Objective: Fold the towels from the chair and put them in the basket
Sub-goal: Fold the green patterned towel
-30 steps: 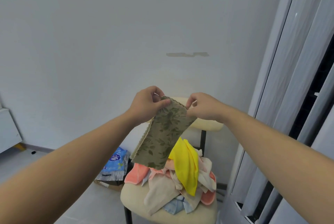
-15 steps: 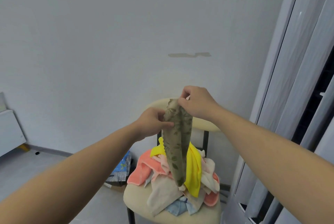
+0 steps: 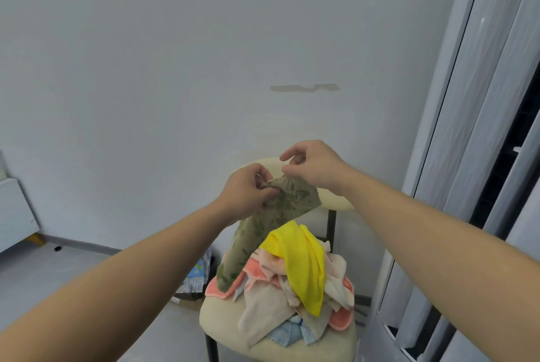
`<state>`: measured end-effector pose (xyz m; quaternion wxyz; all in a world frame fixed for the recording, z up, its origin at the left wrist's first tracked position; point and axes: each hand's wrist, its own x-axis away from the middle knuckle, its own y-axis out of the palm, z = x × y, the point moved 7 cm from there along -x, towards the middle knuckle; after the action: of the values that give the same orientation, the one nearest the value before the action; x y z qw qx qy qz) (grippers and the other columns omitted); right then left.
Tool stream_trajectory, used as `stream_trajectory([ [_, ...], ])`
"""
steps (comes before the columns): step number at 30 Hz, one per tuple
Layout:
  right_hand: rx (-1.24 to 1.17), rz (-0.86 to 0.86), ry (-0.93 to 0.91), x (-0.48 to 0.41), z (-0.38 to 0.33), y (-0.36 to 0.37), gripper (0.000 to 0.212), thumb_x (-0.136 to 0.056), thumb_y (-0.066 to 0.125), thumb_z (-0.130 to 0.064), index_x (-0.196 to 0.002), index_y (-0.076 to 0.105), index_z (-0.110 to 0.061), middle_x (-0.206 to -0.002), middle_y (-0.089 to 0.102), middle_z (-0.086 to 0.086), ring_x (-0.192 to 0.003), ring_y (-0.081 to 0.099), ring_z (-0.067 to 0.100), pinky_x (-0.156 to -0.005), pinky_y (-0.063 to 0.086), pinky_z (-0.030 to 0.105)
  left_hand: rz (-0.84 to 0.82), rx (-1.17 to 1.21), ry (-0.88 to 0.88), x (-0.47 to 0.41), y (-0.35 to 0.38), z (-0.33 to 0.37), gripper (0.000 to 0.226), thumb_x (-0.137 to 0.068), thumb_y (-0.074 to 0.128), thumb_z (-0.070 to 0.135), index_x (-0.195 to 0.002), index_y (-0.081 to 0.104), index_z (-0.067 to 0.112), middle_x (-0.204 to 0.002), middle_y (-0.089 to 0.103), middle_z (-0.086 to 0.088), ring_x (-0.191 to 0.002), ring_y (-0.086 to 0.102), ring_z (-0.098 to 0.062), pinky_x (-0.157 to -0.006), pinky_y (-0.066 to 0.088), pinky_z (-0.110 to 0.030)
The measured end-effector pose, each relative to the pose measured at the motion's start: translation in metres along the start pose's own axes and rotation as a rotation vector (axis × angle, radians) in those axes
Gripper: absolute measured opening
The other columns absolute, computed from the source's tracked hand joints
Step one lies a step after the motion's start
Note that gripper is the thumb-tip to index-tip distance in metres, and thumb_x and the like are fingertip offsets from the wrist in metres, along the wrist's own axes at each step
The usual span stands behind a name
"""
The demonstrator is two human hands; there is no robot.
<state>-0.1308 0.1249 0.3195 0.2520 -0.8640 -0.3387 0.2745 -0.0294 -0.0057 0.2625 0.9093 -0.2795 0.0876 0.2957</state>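
An olive leaf-print towel [image 3: 289,200] hangs above the pile of towels [image 3: 271,303] on the cream chair [image 3: 222,323].
The left hand [image 3: 245,192] grasps its top edge. The right hand [image 3: 314,167] curls its fingers at the same edge; whether it pinches the cloth, I cannot tell.

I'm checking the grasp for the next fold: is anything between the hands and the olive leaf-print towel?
Nothing visible. The left hand grips the olive towel directly at its top edge; the right hand is at that edge too, its pinch unclear.
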Motion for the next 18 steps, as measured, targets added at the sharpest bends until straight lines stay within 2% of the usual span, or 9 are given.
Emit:
stream_trajectory([
  [3,0.042,-0.151,-0.015,0.004,-0.006,0.005,0.042,-0.078,0.088,-0.032,-0.116,0.070,-0.026,-0.101,0.069,-0.002,-0.084,0.065,0.011,-0.072,0.055,0.025,0.010,-0.033,0.000,0.002,-0.005,-0.004,0.020,-0.083,0.080,0.011,-0.090,0.061,0.012,-0.070,0.071,-0.006,-0.049,0.064,-0.018,-0.052,0.056,-0.033],
  [5,0.154,-0.232,-0.009,0.006,-0.007,0.012,0.057,-0.074,0.090,-0.037,-0.125,0.066,-0.028,-0.112,0.065,-0.005,-0.093,0.064,0.010,-0.072,0.052,0.021,0.017,-0.044,0.001,0.002,-0.008,-0.005,0.020,-0.083,0.081,0.014,-0.089,0.062,0.012,-0.069,0.071,-0.004,-0.049,0.064,-0.018,-0.051,0.054,-0.031],
  [7,0.290,-0.258,-0.019,0.007,-0.008,0.017,0.062,-0.075,0.089,-0.035,-0.131,0.064,-0.026,-0.114,0.062,-0.007,-0.098,0.062,0.011,-0.074,0.047,0.020,0.021,-0.054,0.000,0.001,-0.010,-0.006,0.020,-0.082,0.081,0.014,-0.089,0.062,0.013,-0.068,0.072,-0.004,-0.049,0.064,-0.018,-0.052,0.053,-0.031],
  [9,0.427,-0.247,-0.055,0.005,-0.010,0.021,0.050,-0.079,0.086,-0.031,-0.126,0.069,-0.022,-0.107,0.064,-0.006,-0.098,0.060,0.013,-0.077,0.043,0.022,0.027,-0.071,0.005,-0.001,-0.010,-0.006,0.019,-0.081,0.080,0.014,-0.087,0.062,0.014,-0.067,0.073,-0.005,-0.051,0.066,-0.020,-0.055,0.055,-0.036],
  [11,0.539,-0.206,-0.079,0.003,-0.013,0.021,0.023,-0.082,0.078,-0.026,-0.104,0.076,-0.022,-0.096,0.069,-0.003,-0.092,0.062,0.018,-0.068,0.045,0.026,0.022,-0.085,0.001,-0.002,-0.010,-0.009,0.019,-0.079,0.081,0.014,-0.087,0.064,0.015,-0.068,0.074,-0.005,-0.055,0.067,-0.021,-0.059,0.058,-0.042],
  [13,0.593,-0.143,-0.047,-0.002,-0.010,0.015,0.004,-0.082,0.073,-0.024,-0.085,0.072,-0.026,-0.090,0.069,-0.002,-0.089,0.063,0.021,-0.069,0.050,0.027,-0.026,-0.097,-0.010,-0.002,-0.008,-0.012,0.025,-0.072,0.086,0.019,-0.087,0.065,0.019,-0.073,0.074,-0.005,-0.060,0.067,-0.020,-0.063,0.059,-0.043],
  [15,0.609,-0.085,0.001,-0.007,-0.006,0.005,0.011,-0.082,0.070,-0.021,-0.076,0.063,-0.028,-0.094,0.067,-0.003,-0.091,0.064,0.022,-0.075,0.056,0.032,-0.098,-0.190,0.004,-0.001,-0.005,-0.015,0.030,-0.066,0.087,0.024,-0.088,0.067,0.020,-0.082,0.073,-0.008,-0.068,0.064,-0.019,-0.069,0.058,-0.045],
  [18,0.541,-0.026,0.098,-0.011,0.004,-0.011,0.019,-0.085,0.063,-0.009,-0.074,0.062,-0.024,-0.091,0.067,0.004,-0.076,0.071,0.025,-0.059,0.059,0.031,-0.185,-0.413,0.057,0.003,-0.002,-0.019,0.023,-0.075,0.082,0.017,-0.094,0.070,0.013,-0.091,0.071,-0.008,-0.079,0.064,-0.022,-0.078,0.055,-0.042],
])
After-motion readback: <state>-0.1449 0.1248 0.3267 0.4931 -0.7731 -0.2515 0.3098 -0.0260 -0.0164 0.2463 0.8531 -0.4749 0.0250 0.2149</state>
